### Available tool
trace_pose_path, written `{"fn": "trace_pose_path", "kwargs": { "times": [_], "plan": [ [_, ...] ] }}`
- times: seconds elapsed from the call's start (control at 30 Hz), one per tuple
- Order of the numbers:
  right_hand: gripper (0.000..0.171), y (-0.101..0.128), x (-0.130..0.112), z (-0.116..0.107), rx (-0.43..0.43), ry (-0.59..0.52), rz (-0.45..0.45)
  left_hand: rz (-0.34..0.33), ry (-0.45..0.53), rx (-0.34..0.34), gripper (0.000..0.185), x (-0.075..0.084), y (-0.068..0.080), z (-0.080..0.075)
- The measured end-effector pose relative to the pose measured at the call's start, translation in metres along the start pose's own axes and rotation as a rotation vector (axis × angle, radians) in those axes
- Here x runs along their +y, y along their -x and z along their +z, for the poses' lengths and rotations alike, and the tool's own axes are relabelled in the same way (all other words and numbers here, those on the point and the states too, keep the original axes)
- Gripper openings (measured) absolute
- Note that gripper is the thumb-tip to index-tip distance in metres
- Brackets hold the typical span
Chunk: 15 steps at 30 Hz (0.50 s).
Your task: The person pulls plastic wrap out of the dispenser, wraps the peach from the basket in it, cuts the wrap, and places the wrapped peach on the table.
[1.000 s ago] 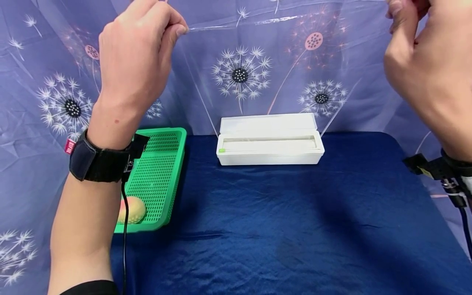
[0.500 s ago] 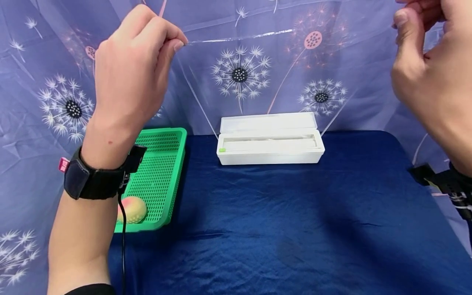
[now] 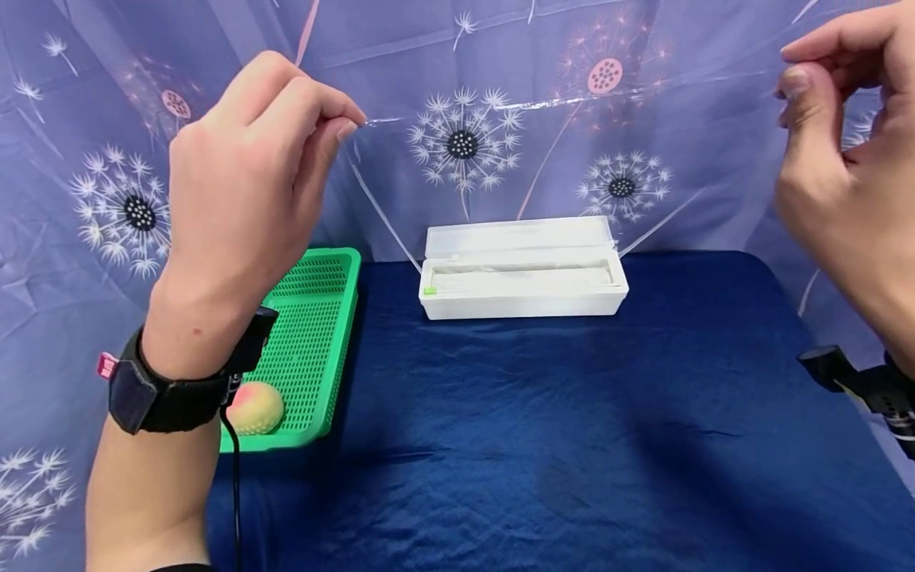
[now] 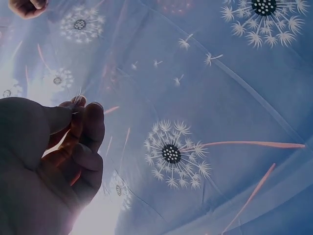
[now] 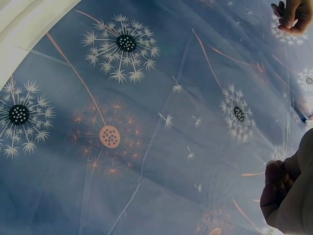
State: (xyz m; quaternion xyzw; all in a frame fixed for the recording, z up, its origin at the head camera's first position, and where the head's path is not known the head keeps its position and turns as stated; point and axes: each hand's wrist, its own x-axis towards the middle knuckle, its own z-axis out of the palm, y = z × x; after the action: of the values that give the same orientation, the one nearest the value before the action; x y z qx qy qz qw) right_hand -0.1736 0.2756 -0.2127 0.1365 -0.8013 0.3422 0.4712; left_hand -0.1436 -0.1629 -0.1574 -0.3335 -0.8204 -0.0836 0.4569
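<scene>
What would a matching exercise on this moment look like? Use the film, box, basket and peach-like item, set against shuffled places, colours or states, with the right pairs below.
1. clear film
2. white box
3. basket
4. peach-like item

A. in the basket, at its near end
B. stretched between left hand and right hand
C. green
D. lid raised

Pairs: 1-B, 2-D, 3-C, 4-A

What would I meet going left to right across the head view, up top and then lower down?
Up top: left hand, stretched clear film, right hand. Lower down: green basket, open white box, right wrist camera.
</scene>
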Motion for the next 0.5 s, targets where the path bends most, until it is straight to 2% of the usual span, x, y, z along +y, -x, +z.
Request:
{"fn": "trace_pose_path", "kwargs": {
  "times": [0.03, 0.07, 0.13, 0.17, 0.23, 0.27, 0.3, 0.37, 0.4, 0.47, 0.5],
  "plan": [
    [0.023, 0.004, -0.008, 0.0, 0.02, -0.023, 0.016, 0.007, 0.002, -0.004, 0.031, 0.001, 0.001, -0.001],
    [0.025, 0.004, -0.001, -0.002, 0.013, -0.007, -0.029, 0.013, 0.005, -0.007, 0.03, 0.002, 0.002, -0.001],
    [0.025, 0.008, 0.004, -0.002, 0.018, -0.019, -0.028, 0.021, 0.011, -0.013, 0.029, 0.004, 0.005, -0.003],
    [0.027, 0.007, 0.019, -0.002, 0.02, -0.036, -0.075, 0.024, 0.013, -0.014, 0.029, 0.005, 0.006, -0.003],
    [0.024, 0.01, 0.024, -0.001, 0.019, -0.067, -0.061, 0.025, 0.02, -0.015, 0.028, 0.007, 0.009, -0.004],
    [0.025, 0.011, 0.037, -0.002, 0.013, -0.071, -0.111, 0.022, 0.024, -0.012, 0.027, 0.009, 0.01, -0.005],
    [0.023, 0.015, 0.037, -0.002, 0.018, -0.09, -0.091, 0.02, 0.026, -0.015, 0.027, 0.01, 0.012, -0.005],
    [0.023, 0.02, 0.051, -0.004, 0.009, -0.111, -0.119, 0.02, 0.028, -0.026, 0.027, 0.012, 0.016, -0.007],
    [0.021, 0.025, 0.043, -0.006, 0.008, -0.112, -0.079, 0.019, 0.032, -0.031, 0.027, 0.013, 0.018, -0.008],
    [0.024, 0.033, 0.04, -0.011, 0.004, -0.098, -0.119, 0.014, 0.044, -0.036, 0.026, 0.015, 0.022, -0.01],
    [0.023, 0.038, 0.022, -0.014, 0.006, -0.094, -0.075, 0.009, 0.05, -0.035, 0.026, 0.016, 0.024, -0.011]
  ]
}}
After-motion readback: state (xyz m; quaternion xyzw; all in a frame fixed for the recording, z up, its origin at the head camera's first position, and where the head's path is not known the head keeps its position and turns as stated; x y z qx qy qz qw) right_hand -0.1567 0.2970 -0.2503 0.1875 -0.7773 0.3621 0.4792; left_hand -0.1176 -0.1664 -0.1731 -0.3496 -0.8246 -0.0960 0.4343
